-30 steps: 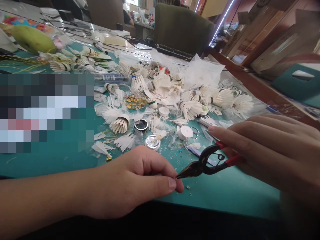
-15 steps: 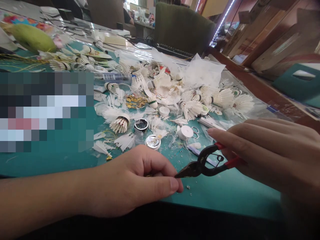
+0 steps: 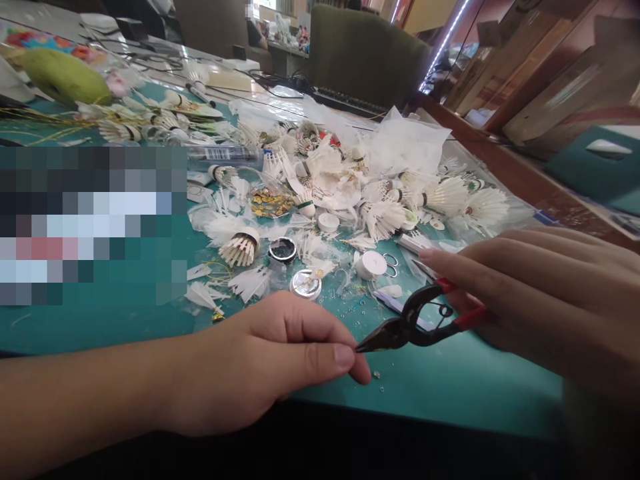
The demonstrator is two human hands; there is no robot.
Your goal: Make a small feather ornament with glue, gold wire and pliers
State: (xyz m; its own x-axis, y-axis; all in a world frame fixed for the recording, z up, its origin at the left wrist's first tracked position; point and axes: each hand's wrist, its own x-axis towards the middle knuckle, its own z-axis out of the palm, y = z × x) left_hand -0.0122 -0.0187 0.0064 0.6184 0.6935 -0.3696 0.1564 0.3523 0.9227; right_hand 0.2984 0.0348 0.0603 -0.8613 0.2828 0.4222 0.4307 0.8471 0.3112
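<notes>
My right hand (image 3: 540, 293) is closed round the red handles of a pair of pliers (image 3: 395, 332). The dark pointed jaws reach the fingertips of my left hand (image 3: 295, 353). That hand pinches, thumb against forefinger, and whatever lies between them is too small or hidden to make out. Beyond my hands lie a round tin with dark contents (image 3: 283, 250), a shiny round lid (image 3: 306, 285), a white round container (image 3: 371, 265), small scissors (image 3: 391, 265) and a feather shuttlecock (image 3: 240, 245). Tiny beads (image 3: 377, 375) are scattered near my left fingertips.
A heap of shuttlecocks and loose feathers (image 3: 330, 167) with clear plastic bags (image 3: 410, 143) covers the middle of the green table (image 3: 450, 393). Gold pieces (image 3: 273, 201) lie in it. A green fruit (image 3: 65, 77) sits far left. A pixelated patch hides the left side.
The pliers and my right hand have shifted slightly to the right. My left thumb and fingertips have moved a little with them; the things on the table look unmoved.
</notes>
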